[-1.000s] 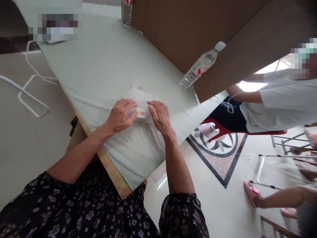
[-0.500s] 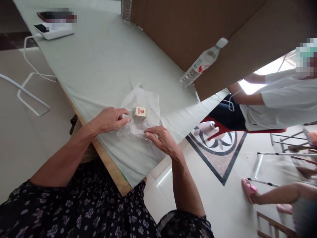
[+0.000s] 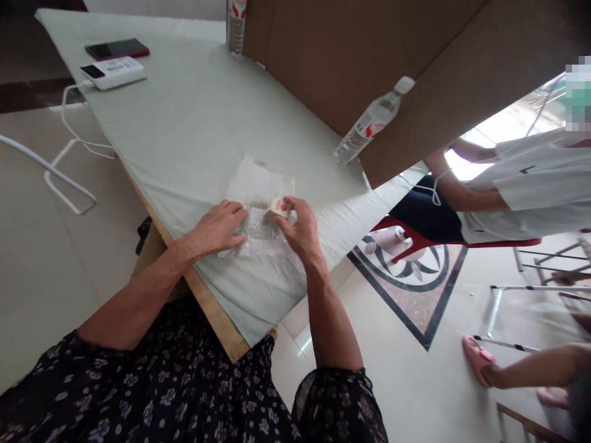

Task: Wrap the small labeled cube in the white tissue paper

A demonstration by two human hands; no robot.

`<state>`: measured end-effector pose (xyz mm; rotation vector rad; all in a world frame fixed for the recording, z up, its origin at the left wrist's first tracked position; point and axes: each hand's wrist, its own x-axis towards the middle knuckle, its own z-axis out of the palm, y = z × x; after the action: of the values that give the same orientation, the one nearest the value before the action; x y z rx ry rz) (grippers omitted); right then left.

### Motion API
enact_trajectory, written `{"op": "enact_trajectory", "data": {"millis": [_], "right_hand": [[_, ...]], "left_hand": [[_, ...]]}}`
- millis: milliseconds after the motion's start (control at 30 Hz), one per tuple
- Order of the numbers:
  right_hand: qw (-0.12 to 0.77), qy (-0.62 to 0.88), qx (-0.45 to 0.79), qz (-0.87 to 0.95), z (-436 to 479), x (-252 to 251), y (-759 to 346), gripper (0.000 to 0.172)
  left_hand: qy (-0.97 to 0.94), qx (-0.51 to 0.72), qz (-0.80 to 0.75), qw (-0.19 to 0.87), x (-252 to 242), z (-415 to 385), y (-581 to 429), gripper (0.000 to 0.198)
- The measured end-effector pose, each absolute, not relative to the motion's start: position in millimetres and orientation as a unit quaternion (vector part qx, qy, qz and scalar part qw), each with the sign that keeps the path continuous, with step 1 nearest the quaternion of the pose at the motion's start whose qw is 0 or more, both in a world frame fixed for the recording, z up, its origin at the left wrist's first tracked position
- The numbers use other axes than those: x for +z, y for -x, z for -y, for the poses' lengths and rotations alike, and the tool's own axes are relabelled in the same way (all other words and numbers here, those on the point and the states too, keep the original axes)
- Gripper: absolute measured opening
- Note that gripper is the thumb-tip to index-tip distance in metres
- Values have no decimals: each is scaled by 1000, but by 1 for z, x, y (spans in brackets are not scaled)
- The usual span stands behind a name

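A small cream-coloured box [image 3: 278, 208] with a red print on top is pinched between the thumb and fingers of my right hand [image 3: 302, 232]. It is tilted over a sheet of clear bubble wrap [image 3: 262, 231], which lies spread on the table's cloth. On the left edge of that sheet rests my left hand [image 3: 218, 229], its fingers stretched out and holding nothing. The right fingers partly hide the box's right side.
A plastic bottle [image 3: 369, 126] leans against a large cardboard panel [image 3: 323, 61]; another bottle [image 3: 236, 31] stands farther back. A phone [image 3: 117, 48] and a white cabled device [image 3: 113, 72] lie at the far left. A person in a white shirt [image 3: 540, 184] sits on the right.
My right hand has moved up to the box, taken hold of it, and tilted it slightly to the right. My left hand has settled flatter on the bubble wrap.
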<state>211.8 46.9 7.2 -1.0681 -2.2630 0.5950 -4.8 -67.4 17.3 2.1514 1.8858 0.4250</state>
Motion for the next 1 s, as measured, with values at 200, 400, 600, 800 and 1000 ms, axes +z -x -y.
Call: {"op": "enact_trajectory", "data": {"millis": [200, 400, 600, 800, 1000], "right_hand": [[293, 568, 148, 755, -77, -3, -287, 51], [353, 528, 51, 771, -47, 8, -280, 45], [237, 362, 137, 891, -17, 12, -216, 51], [121, 351, 178, 911, -25, -3, -209, 77], [132, 371, 184, 901, -14, -8, -227, 70]], "left_hand": [[-723, 161, -661, 118, 14, 72, 4, 38], [-725, 183, -654, 118, 15, 72, 3, 46], [-721, 208, -653, 101, 12, 51, -5, 53], [-703, 158, -684, 113, 0, 22, 25, 56], [-697, 166, -689, 109, 0, 25, 33, 56]]}}
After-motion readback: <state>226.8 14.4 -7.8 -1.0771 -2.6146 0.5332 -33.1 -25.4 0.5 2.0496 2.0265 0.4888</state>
